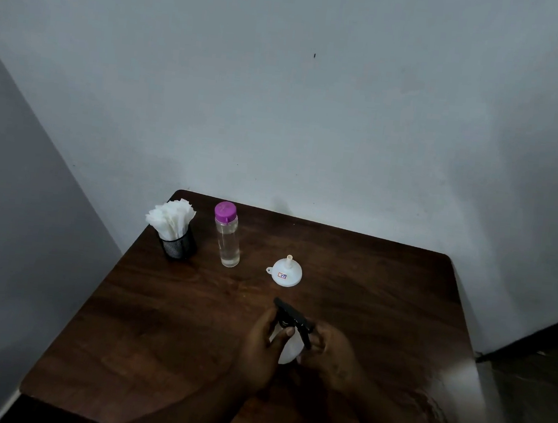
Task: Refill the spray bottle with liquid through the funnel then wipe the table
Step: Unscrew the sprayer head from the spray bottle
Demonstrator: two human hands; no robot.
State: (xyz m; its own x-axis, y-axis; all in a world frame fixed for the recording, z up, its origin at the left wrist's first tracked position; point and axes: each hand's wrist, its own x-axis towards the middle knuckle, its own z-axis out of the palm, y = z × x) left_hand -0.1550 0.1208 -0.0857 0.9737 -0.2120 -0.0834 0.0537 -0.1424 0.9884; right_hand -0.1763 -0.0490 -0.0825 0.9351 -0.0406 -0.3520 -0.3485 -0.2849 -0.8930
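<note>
A white spray bottle (287, 350) with a black trigger head (294, 316) stands at the front middle of the dark wooden table (163, 319). My left hand (261, 347) grips the bottle's body, thumb across its front. My right hand (331, 351) holds the black trigger head from the right side. A white funnel (286, 271) lies upside down, spout up, behind the hands. Left of it stands a clear bottle (227, 237) with a purple cap and a little clear liquid at the bottom.
A black mesh cup (177, 243) stuffed with white tissues (171, 218) stands at the table's back left corner. Walls close off the back and left. The table's right edge drops to a dark floor (542, 377).
</note>
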